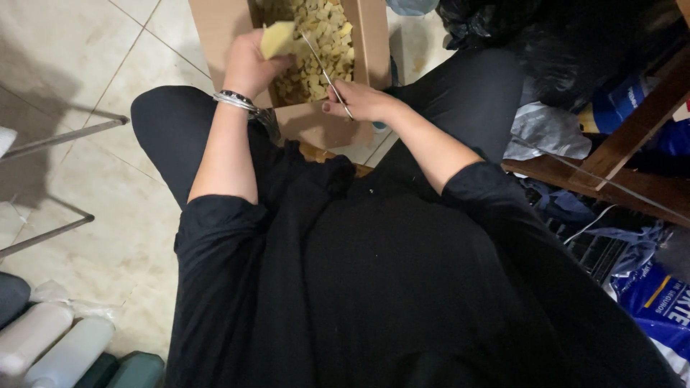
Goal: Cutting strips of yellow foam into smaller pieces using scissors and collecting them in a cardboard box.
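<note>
I sit in black clothes over a cardboard box on the floor, filled with several small pale yellow cut pieces. My left hand, with silver bangles on the wrist, holds a pale yellow chunk above the box. My right hand grips a pair of metal scissors whose blades reach up to the chunk's edge. Both hands hover over the box's near side.
Beige floor tiles lie to the left, crossed by thin metal legs. Pale bottles stand at the bottom left. A wooden frame, black bags and blue packages crowd the right.
</note>
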